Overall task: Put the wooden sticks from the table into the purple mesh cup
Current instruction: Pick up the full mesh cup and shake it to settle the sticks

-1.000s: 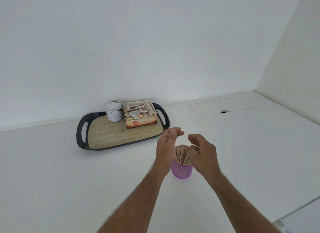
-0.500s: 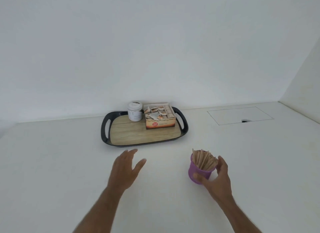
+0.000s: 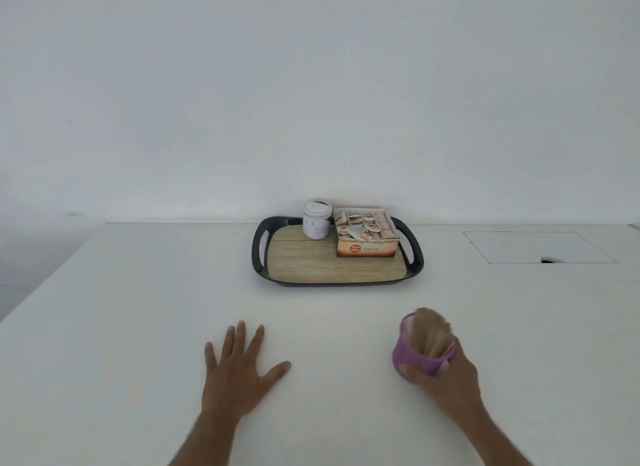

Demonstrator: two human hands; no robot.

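My one head view looks forward and down over the tabletop point(image 3: 138, 327), hands point(image 3: 239, 375) near, wall behind.

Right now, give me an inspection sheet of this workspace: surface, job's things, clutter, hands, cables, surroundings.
Surface: white table, with a flush hatch at the right rear; no loose sticks seen on it.
Job's things: purple cup, tilted and blurred, packed with sticks.
Clutter: black tray with a wood-look base, which bears a white jar and an open box of sachets.
Hands: left hand flat on the table, fingers spread; right hand grips the cup.
Cables: nothing seen.
Surroundings: plain white wall behind the table.
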